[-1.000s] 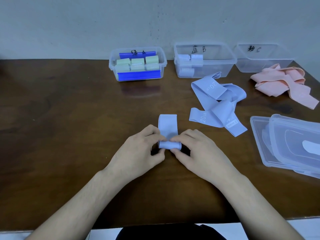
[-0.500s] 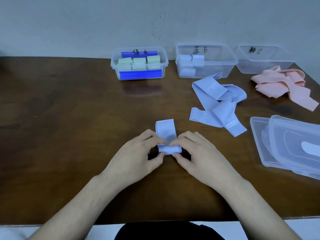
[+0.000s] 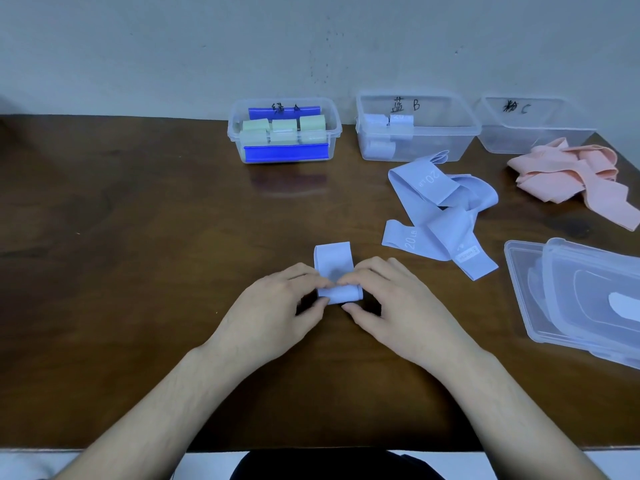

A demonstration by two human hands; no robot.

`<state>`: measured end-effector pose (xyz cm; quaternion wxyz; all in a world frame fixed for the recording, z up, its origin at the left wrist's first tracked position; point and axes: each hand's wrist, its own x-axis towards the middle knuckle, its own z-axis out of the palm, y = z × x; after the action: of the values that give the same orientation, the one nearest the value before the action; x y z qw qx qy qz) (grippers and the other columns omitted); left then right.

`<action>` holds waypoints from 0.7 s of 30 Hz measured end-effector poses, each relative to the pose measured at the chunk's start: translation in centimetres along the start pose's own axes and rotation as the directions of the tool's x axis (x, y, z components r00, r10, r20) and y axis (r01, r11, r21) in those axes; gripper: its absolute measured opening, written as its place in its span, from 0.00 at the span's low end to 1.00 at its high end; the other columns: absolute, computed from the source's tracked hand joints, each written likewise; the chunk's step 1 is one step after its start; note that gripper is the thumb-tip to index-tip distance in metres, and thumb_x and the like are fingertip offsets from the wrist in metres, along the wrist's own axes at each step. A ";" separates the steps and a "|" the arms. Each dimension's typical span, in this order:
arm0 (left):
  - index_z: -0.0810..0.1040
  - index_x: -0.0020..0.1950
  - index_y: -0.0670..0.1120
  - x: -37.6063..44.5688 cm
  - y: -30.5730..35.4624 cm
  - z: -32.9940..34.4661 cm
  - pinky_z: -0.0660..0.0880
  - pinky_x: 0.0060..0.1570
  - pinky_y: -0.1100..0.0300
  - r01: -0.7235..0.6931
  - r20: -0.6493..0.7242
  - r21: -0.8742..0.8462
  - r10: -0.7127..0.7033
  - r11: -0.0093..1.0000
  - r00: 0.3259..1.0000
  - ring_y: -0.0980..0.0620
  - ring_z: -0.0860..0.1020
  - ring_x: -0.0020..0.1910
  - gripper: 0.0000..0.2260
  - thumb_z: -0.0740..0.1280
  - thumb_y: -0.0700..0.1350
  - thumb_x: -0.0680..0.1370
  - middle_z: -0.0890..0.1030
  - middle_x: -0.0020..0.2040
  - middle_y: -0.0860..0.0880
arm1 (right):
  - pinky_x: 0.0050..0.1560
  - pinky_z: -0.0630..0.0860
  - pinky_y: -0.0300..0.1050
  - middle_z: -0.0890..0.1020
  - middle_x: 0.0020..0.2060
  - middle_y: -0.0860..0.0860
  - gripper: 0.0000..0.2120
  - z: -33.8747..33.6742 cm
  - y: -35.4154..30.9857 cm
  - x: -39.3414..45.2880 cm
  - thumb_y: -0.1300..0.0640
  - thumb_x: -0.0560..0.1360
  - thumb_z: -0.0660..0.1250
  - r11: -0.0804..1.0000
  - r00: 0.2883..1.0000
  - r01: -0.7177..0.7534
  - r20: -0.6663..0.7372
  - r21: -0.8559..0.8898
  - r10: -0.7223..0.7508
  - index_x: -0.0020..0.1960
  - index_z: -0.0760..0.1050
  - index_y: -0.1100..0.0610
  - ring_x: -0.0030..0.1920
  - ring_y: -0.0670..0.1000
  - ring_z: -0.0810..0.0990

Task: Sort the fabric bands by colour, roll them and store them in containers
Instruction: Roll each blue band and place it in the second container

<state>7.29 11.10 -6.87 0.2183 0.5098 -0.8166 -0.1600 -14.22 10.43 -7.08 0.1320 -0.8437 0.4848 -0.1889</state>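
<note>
Head view, starting from the left: the brown table (image 3: 104,271) is bare wood until the first clear container (image 3: 284,131) at the back, packed with green rolls (image 3: 284,131) between two blue strips, so that colour looks finished. Nearer me, the left hand (image 3: 273,306) pinches one end of the blue band (image 3: 334,271) between thumb and curled fingers, and the right hand (image 3: 391,303) pinches the other end the same way; the roll sits between them on the wood, with a short flat tail lying away from the person, presumably kept straight so it winds evenly. Behind stands the middle container (image 3: 433,133), holding a few blue rolls at its left end, where I'd guess this one goes. In front of it waits a loose blue heap (image 3: 440,216). Further right the third container (image 3: 533,133) looks empty, the pink bands (image 3: 571,174) piled just before it, and stacked lids (image 3: 581,296) lie aside near the edge.
</note>
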 end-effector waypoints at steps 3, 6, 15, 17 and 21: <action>0.81 0.61 0.53 0.1 0.1 0.0 0.74 0.39 0.66 -0.014 -0.008 0.007 0.014 1.000 1.000 0.56 0.74 0.37 0.12 0.66 0.51 0.79 0.76 0.54 0.61 | 0.50 0.73 0.43 0.76 0.55 0.40 0.13 0.0 0.2 0.5 0.51 0.77 0.70 1.000 1.000 -0.005 0.010 0.006 0.005 0.61 0.78 0.47 0.49 0.45 0.70; 0.80 0.60 0.53 0.3 0.1 -0.1 0.73 0.36 0.66 -0.018 -0.015 0.006 0.018 1.000 1.000 0.56 0.73 0.34 0.12 0.68 0.51 0.77 0.76 0.54 0.60 | 0.52 0.72 0.42 0.75 0.55 0.39 0.13 0.0 0.3 0.8 0.50 0.77 0.70 1.000 0.999 -0.009 0.035 0.014 0.009 0.62 0.77 0.47 0.50 0.44 0.69; 0.81 0.56 0.52 1.4 0.3 -0.4 0.64 0.37 0.74 -0.013 0.019 0.049 0.012 0.999 1.000 0.64 0.69 0.32 0.10 0.71 0.46 0.76 0.78 0.51 0.59 | 0.52 0.73 0.45 0.75 0.51 0.42 0.11 -0.2 0.4 1.5 0.50 0.79 0.68 1.000 0.999 0.015 0.037 0.008 -0.015 0.61 0.79 0.48 0.50 0.46 0.69; 0.81 0.57 0.52 0.9 0.5 -0.5 0.64 0.37 0.75 -0.021 0.036 0.050 0.019 0.999 0.999 0.65 0.70 0.34 0.10 0.71 0.47 0.76 0.78 0.52 0.59 | 0.50 0.73 0.44 0.76 0.50 0.42 0.11 -0.2 0.3 1.0 0.50 0.79 0.68 1.000 0.999 0.031 0.040 -0.003 -0.031 0.61 0.79 0.48 0.48 0.45 0.68; 0.81 0.57 0.54 -0.4 1.0 -0.5 0.63 0.36 0.75 -0.031 0.067 0.028 0.029 0.999 0.997 0.67 0.71 0.36 0.10 0.70 0.49 0.75 0.78 0.50 0.61 | 0.48 0.74 0.44 0.76 0.49 0.40 0.13 -0.3 -0.1 -0.8 0.47 0.79 0.64 0.999 0.998 0.047 0.042 -0.004 -0.047 0.60 0.79 0.47 0.46 0.43 0.67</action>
<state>6.97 11.90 -6.01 0.1861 0.4951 -0.8331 -0.1616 -14.62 11.15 -6.93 0.1356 -0.8590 0.4624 -0.1728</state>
